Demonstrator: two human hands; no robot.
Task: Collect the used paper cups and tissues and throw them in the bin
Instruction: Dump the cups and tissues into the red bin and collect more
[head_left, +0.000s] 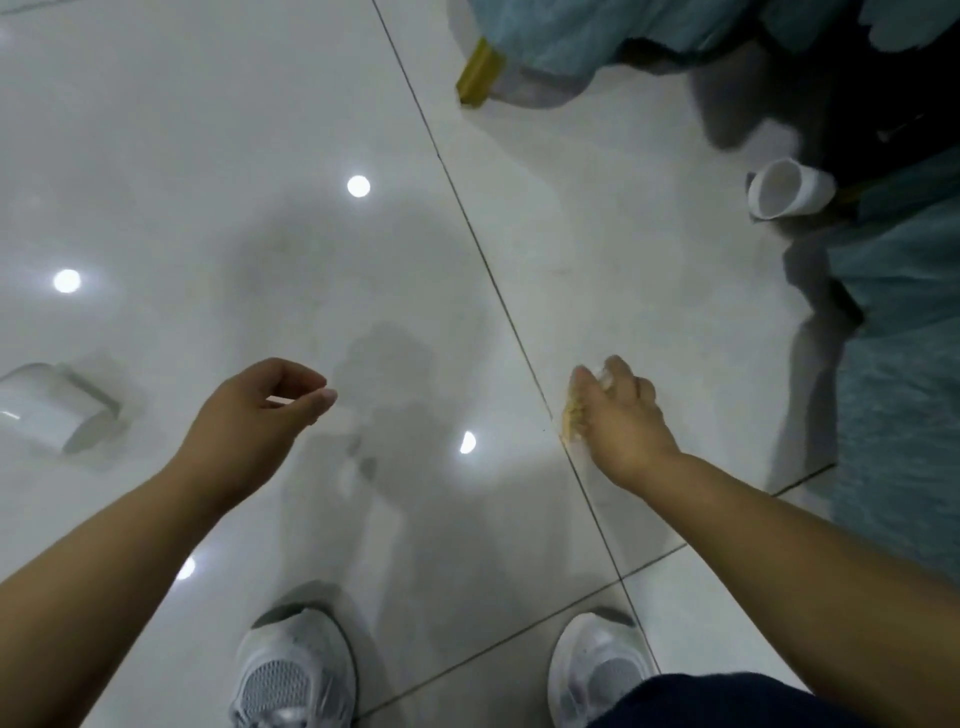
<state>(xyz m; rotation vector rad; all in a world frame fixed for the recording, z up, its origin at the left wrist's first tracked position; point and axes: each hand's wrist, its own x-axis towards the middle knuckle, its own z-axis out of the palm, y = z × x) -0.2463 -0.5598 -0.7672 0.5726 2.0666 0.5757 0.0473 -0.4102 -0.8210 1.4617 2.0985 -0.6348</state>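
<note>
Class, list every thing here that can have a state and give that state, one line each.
Left hand: loosely curled, holding nothing.
Right hand: grips a yellowish scrap.
Paper cup at right: lying on its side, inside visible.
Paper cup at left: lying on its side.

you have no words, numbers, brands or signs to read here. the paper cup (784, 195) near the right edge of the floor (208, 130) shows only plain white, and so does the second cup (52, 410) lying at the left edge. the yellow band (480, 75) at the top edge is too blurred to tell any print.
</note>
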